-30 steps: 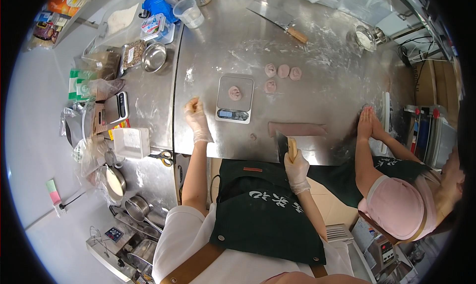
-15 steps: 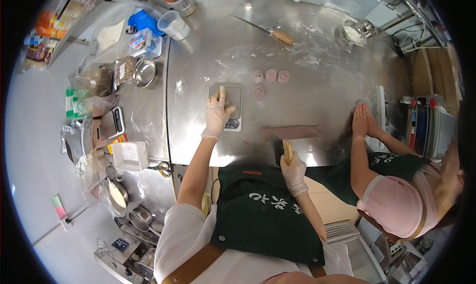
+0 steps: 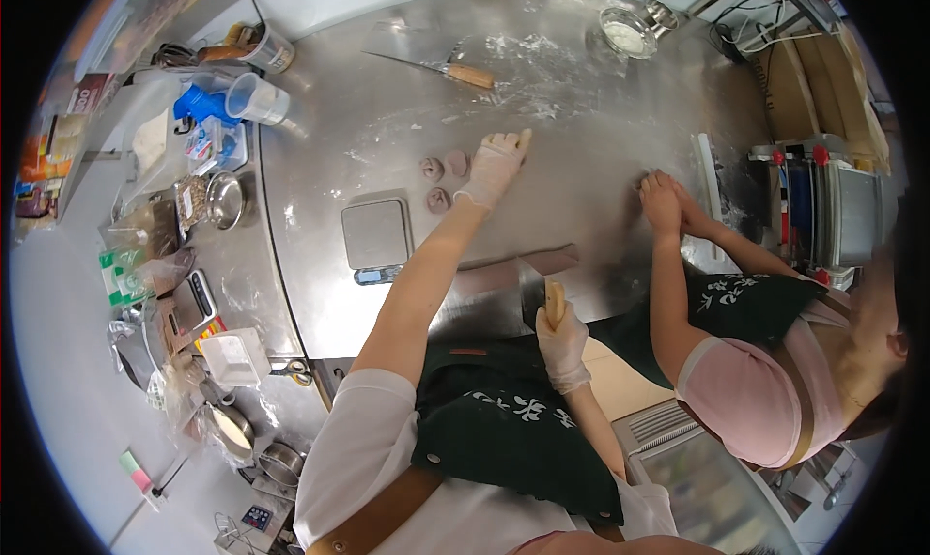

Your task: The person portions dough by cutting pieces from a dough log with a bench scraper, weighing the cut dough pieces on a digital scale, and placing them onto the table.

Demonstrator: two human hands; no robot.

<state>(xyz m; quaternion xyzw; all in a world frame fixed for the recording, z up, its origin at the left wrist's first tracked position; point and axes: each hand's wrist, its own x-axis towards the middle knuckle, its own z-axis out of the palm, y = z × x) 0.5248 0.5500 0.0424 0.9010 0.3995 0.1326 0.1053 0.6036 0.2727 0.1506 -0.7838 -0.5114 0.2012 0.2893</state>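
as your right hand (image 3: 562,346) grips the knife (image 3: 554,305), dough strip (image 3: 488,277) runs left-right just beyond
left hand (image 3: 494,170) farther, hold unclear

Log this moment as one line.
left gloved hand: at round pinkish dough pieces; right gloved hand: gripping yellow-handled metal cutter near long pinkish dough strip

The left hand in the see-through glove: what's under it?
The shiny metal table stretches beneath the see-through-gloved left hand. Three roundish, pale purple dough pieces show to its left. Whatever the hand itself covers can't be seen.
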